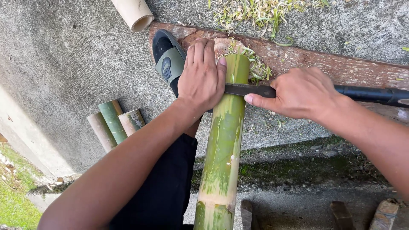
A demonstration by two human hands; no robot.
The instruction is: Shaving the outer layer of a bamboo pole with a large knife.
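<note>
Lying between both hands (202,76) (300,91), bamboo pole (221,149) meets knife (249,90).

I have a single view to work from, the camera worn on the person's head, so nothing is shared with a second view. It looks steeply down and a little forward at the concrete ground (76,64), from close range: both forearms come in from the bottom corners, at about 7 and 4 o'clock. The left hand (201,74) and right hand (300,93) sit just above centre. The bamboo pole (223,140) runs from 6 o'clock up toward 12. A wooden plank (362,70) crosses at 2 o'clock; grass (12,191) shows at 8.
</note>
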